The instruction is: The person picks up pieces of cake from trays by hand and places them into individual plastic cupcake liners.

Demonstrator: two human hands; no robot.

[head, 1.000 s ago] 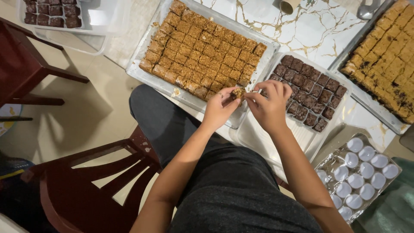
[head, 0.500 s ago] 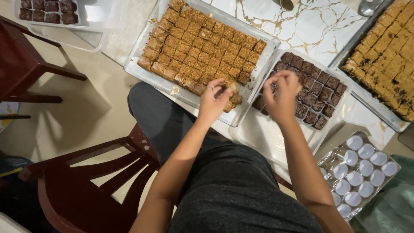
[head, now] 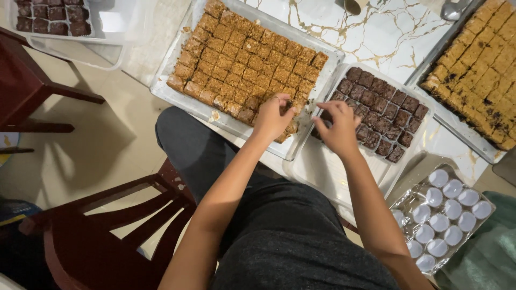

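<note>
Hands both down at the trays: left hand [head: 273,117] pinching at a golden square on the near corner of its tray [head: 177,99], right hand [head: 339,128] curled over dark brownie squares [head: 384,115]. Mid-pick, seemingly; calls for clean lift next.

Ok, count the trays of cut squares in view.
4: golden tray under the left hand, dark tray by the right hand, golden tray far right, dark tray top left, cropped.
</note>
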